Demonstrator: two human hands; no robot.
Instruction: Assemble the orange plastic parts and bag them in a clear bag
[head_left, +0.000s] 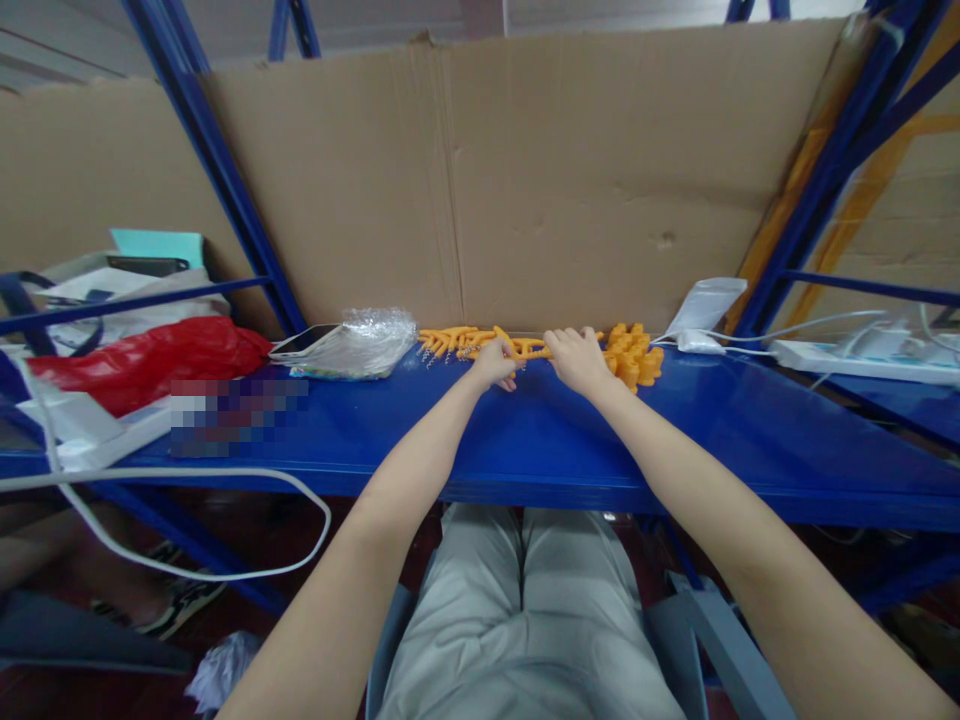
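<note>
My left hand [495, 364] is closed around an orange piece [530, 348], its thumb and fingers bent together over the blue table. That narrow orange piece runs across to my right hand [576, 360], whose fingers curl down over its other end. The exact kind of piece is too small to make out. To the left of my hands lies a row of slim orange pieces [450, 341] with small metal chains hanging from them, like keychains. Just right of my right hand sits a pile of chunky orange pieces [634, 355], close against the fingers and wrist.
Cardboard [562, 180] stands behind the blue table [420, 430]. A clear plastic packet [367, 345] and a phone [306, 342] lie left, beside a red bag [165, 360]. White cables and a power strip [862, 360] are at the right; another power strip [135, 435] lies left.
</note>
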